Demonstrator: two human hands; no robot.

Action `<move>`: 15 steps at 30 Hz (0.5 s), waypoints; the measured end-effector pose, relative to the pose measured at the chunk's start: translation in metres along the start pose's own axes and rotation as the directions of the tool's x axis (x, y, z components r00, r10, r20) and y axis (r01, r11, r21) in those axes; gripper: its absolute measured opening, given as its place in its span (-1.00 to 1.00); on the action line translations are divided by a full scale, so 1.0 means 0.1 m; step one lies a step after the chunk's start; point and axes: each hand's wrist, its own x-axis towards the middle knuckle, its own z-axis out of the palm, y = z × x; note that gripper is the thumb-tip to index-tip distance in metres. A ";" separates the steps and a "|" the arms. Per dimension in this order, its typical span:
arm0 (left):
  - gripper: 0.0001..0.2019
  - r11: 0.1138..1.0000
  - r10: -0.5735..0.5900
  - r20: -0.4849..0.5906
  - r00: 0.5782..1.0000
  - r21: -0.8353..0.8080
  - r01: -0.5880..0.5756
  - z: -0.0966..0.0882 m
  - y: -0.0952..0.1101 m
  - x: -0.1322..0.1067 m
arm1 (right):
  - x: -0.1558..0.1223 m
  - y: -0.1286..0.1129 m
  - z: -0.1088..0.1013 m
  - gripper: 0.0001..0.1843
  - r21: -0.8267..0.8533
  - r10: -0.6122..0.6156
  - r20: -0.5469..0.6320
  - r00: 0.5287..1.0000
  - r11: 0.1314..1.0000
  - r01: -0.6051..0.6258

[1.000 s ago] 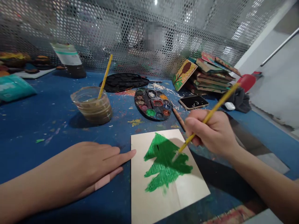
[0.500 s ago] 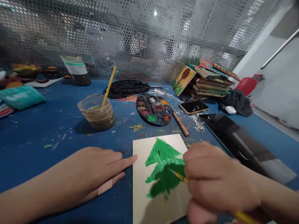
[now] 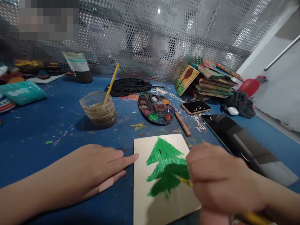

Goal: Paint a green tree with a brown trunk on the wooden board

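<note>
A pale board (image 3: 142,200) lies on the blue table in front of me, with a green tree (image 3: 165,164) painted on it. My left hand (image 3: 100,168) rests flat on the table, its index fingertip touching the board's left edge. A small light patch, like a plaster, shows on one of its fingers. Over the board's right side, my right hand (image 3: 220,178) is closed around a yellow paintbrush (image 3: 186,182). The brush tip is at the lower right of the green paint; its handle shows again below the fist. My hand hides the board's right edge.
Beyond the board stand a plastic cup (image 3: 99,112) of murky water with a yellow stick and a paint palette (image 3: 156,109). A wooden-handled tool (image 3: 182,124), a phone (image 3: 196,107) and a dark tablet (image 3: 243,143) lie to the right. Painted boards (image 3: 211,81) are stacked behind, before a perforated metal screen (image 3: 131,40).
My right hand and the brush have moved a little to the right and down over the tree. My left hand stays at the board's edge. The whole view has shifted slightly.
</note>
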 end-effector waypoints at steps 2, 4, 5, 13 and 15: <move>-0.59 1.000 -0.002 0.004 1.000 -0.020 0.003 0.00 0.00 0.01 | -0.02 0.08 0.08 -0.41 0.258 0.236 -0.148 0.960 0.947 -0.192; -0.58 0.999 -0.006 0.006 1.000 -0.042 0.006 0.00 -0.01 0.02 | -0.03 0.21 0.16 -0.46 0.376 0.570 -0.175 0.803 0.793 -0.480; -0.58 0.999 -0.009 0.003 1.000 -0.049 0.009 0.00 -0.01 0.02 | -0.03 0.26 0.18 -0.48 0.381 0.664 -0.204 0.719 0.731 -0.567; -0.54 0.997 -0.034 0.078 0.996 -0.065 0.039 -0.01 0.00 0.01 | -0.06 0.07 0.01 -0.50 0.096 -0.022 -0.092 0.996 0.995 0.031; -0.52 0.996 -0.052 0.114 0.992 -0.065 0.060 -0.03 0.02 0.01 | -0.07 0.06 0.05 -0.50 0.236 0.038 -0.153 0.988 0.972 0.000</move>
